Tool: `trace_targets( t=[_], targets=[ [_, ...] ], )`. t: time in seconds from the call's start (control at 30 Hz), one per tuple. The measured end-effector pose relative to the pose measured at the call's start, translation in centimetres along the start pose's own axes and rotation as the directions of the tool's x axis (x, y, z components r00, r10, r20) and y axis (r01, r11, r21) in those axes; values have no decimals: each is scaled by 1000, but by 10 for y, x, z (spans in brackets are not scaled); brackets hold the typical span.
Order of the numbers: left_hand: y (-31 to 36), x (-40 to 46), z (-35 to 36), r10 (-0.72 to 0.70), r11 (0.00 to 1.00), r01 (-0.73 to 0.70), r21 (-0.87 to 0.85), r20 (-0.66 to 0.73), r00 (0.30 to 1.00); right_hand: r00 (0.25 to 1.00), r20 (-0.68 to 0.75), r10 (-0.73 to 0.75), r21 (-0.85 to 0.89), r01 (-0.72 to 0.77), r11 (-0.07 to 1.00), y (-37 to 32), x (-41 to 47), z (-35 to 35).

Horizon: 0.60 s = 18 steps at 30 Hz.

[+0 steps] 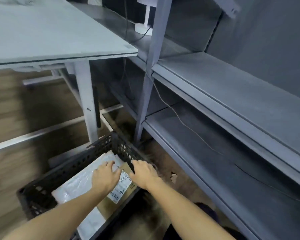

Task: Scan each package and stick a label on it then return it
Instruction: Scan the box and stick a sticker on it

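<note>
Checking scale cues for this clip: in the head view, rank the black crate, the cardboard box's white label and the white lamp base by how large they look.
1. black crate, clearly largest.
2 and 3. white label on the cardboard box, and lamp base: they look similar, and the lamp base is much farther from the camera, so I would not rank them.

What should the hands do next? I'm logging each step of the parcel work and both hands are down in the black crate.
Probably lift the cardboard box out of the black crate. The left hand and right hand sit at either side of its white label, fingers spread, with no firm grip visible. A white mailer lies beside it.
</note>
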<state>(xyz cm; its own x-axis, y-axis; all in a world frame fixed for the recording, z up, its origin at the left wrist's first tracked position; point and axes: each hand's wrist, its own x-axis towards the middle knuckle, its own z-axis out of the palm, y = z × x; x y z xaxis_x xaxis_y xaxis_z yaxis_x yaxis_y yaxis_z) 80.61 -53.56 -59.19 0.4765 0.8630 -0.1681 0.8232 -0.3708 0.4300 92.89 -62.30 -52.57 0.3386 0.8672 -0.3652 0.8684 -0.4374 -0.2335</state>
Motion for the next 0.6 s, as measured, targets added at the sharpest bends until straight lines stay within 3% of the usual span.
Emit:
trace_targets(
  t=[0.23,0.6],
  targets=[
    [-49,-1,61,-122,992,123,3,153,981,985,174,13,-6,-12,1000,-5,29,74],
    [-97,9,97,-230,973,228,38,236,944,974,227,23,45,-35,998,2,52,113]
  ],
)
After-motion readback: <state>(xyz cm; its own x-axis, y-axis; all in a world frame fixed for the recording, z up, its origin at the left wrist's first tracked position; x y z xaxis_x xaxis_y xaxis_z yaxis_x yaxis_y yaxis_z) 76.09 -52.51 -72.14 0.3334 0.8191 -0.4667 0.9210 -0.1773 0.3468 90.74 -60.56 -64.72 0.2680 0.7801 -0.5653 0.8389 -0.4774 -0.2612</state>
